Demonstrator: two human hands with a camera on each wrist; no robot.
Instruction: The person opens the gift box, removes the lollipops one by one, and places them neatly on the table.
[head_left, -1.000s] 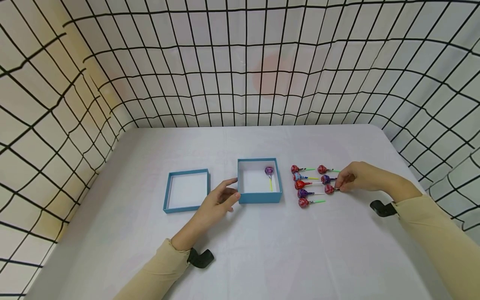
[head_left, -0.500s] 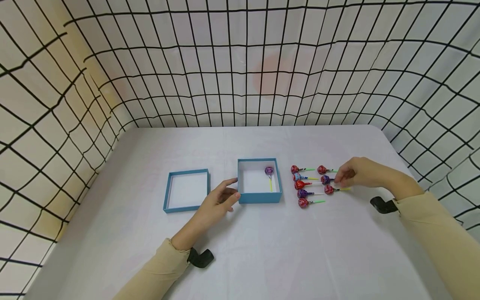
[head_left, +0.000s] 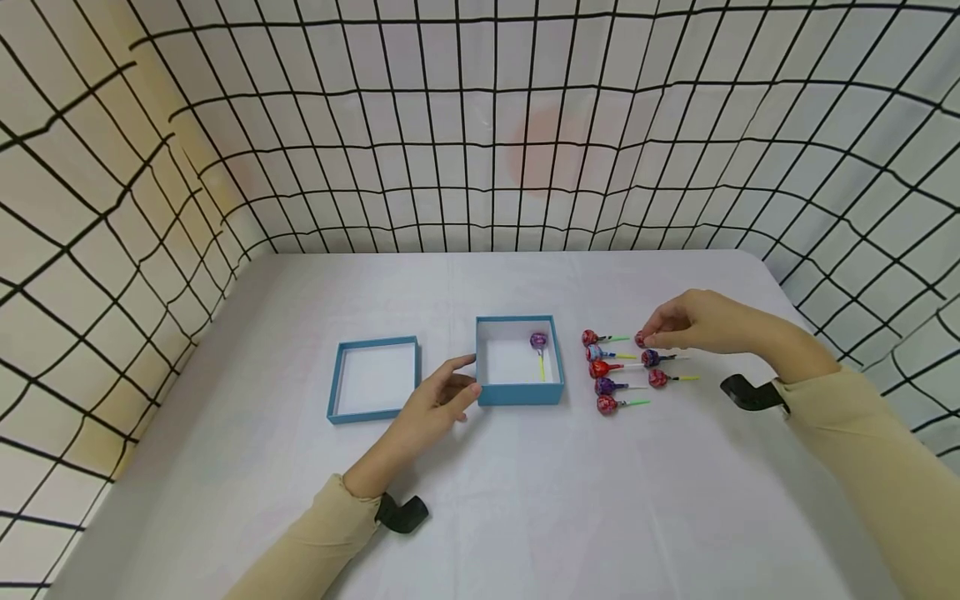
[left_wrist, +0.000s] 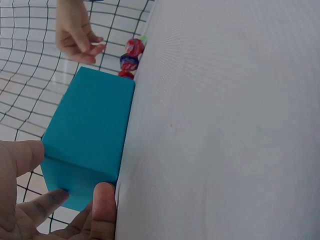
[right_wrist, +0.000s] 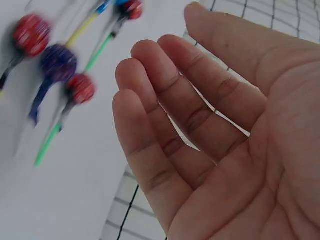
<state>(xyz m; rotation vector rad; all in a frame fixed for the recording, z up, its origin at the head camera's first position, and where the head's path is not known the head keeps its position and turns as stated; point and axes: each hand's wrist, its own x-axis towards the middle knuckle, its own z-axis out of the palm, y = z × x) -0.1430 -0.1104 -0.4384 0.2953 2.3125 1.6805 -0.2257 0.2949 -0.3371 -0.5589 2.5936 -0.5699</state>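
Observation:
In the head view my left hand (head_left: 432, 404) is at the left side of the open blue box (head_left: 520, 396), its fingertips touching the box's corner and side, as the left wrist view shows too. One purple lollipop (head_left: 538, 341) with a yellow stick lies inside the box. My right hand (head_left: 701, 321) hovers over the far end of the right column of lollipops, partly hiding a red lollipop (head_left: 640, 339). In the right wrist view its fingers are extended and the palm holds nothing. Below it lie a dark blue lollipop (head_left: 651, 358) and a red lollipop (head_left: 658, 378) with a yellow stick.
Several more lollipops (head_left: 604, 387) form a column between the box and the right hand. The blue-rimmed lid (head_left: 373, 416) lies inside up, left of the box. Black grid netting (head_left: 492, 167) stands around the white table (head_left: 525, 500).
My right hand has moved away from the nearest red lollipop, up the right column to the farthest one. The nearest red lollipop's yellow stick is now uncovered. My left hand stays at the box.

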